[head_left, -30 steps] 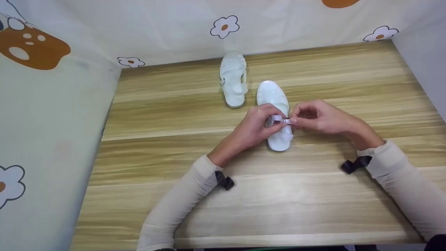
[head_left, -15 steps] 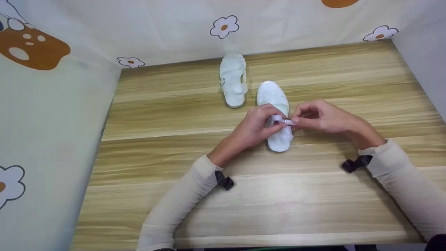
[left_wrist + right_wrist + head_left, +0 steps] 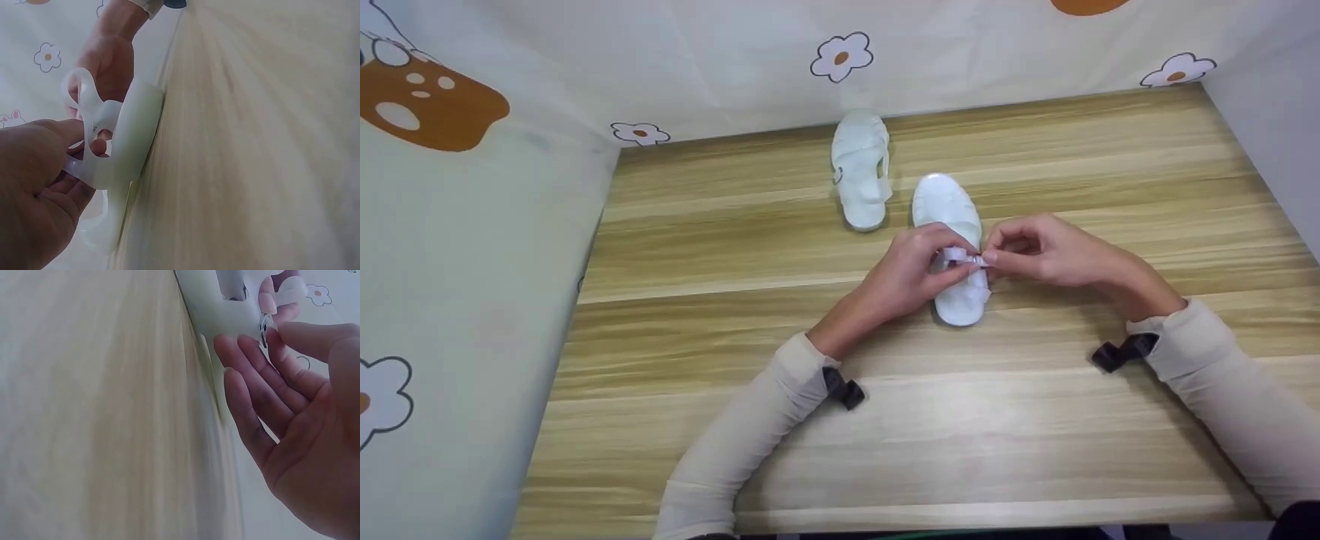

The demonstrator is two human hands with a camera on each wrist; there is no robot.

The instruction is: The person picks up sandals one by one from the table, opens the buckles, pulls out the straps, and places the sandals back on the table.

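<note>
A white sandal [image 3: 945, 201] lies on the wooden table with its toe away from me. My left hand [image 3: 906, 268] reaches over its middle and pinches the ankle strap [image 3: 955, 253] between thumb and fingers. In the left wrist view the strap [image 3: 87, 107] stands up in a loop above the sole. From the right side, my right hand [image 3: 1057, 251] pinches the small metal buckle [image 3: 265, 331] between thumb and index finger, its other fingers loosely spread beside the sandal. Both sets of fingertips nearly meet over the sandal and partly cover the buckle.
A second white sandal [image 3: 859, 154] lies farther back and left, near the rear wall cloth [image 3: 735, 67] with printed flowers. The wooden table [image 3: 720, 225] is bounded by a left wall cloth [image 3: 517, 247] and a right one. Dark cameras sit at both wrists.
My right fingertips have shifted slightly, drawing closer to the left fingertips at the buckle. The left hand and both sandals stay in place.
</note>
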